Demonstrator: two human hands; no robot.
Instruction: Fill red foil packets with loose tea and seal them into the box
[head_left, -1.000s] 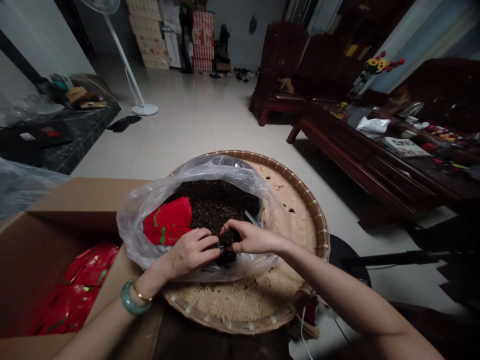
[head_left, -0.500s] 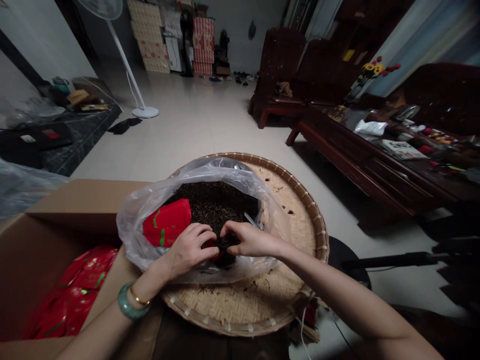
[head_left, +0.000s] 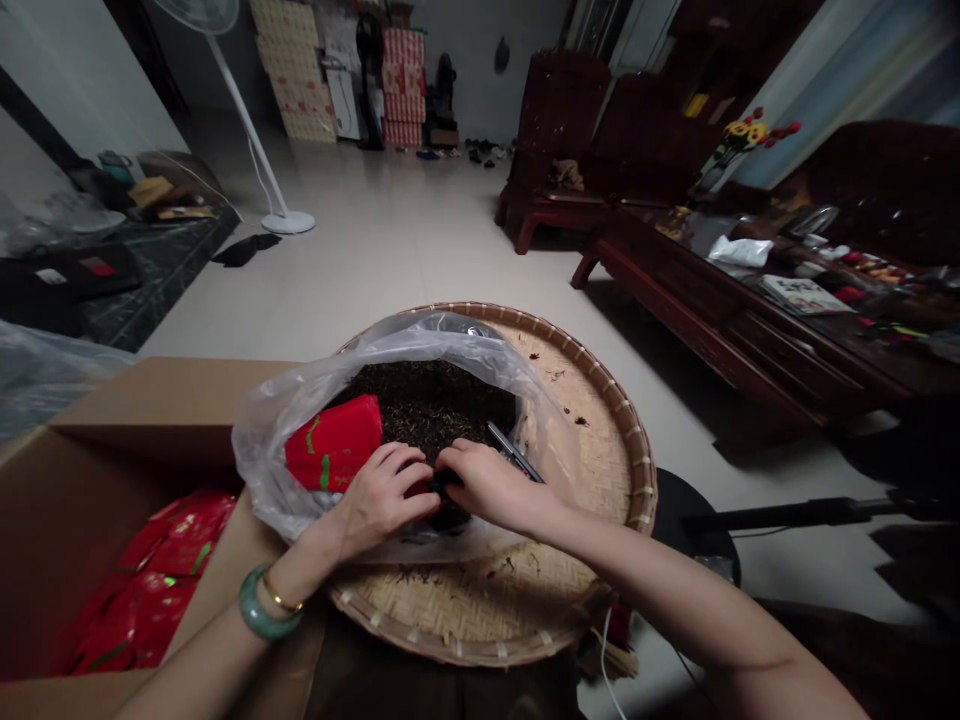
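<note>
A clear plastic bag (head_left: 274,425) of dark loose dried leaves (head_left: 435,405), like tea, lies open on a round woven bamboo tray (head_left: 480,625). Over the near part of the leaves, my left hand (head_left: 386,490) curls round a small red packet (head_left: 417,486), mostly hidden by the fingers. Facing it, my right hand (head_left: 487,485) is closed, its fingertips at the packet over a dark patch; what they pinch is not clear. Left of the hands, a flat red packet (head_left: 334,445) with green marks rests on the leaves. A metallic pen-like tool (head_left: 514,450) lies beside my right hand.
To the left stands an open cardboard box (head_left: 187,390) holding several red packets (head_left: 161,570). Leaf scraps dot the tray. Beyond are a white standing fan (head_left: 289,222), a dark wooden table (head_left: 705,310) with clutter, and a black stand (head_left: 690,525) at right.
My right hand has moved slightly left, its fingertips now closer together and against my left hand's fingers. More of the pen-like tool shows. My left hand stays almost in place.
</note>
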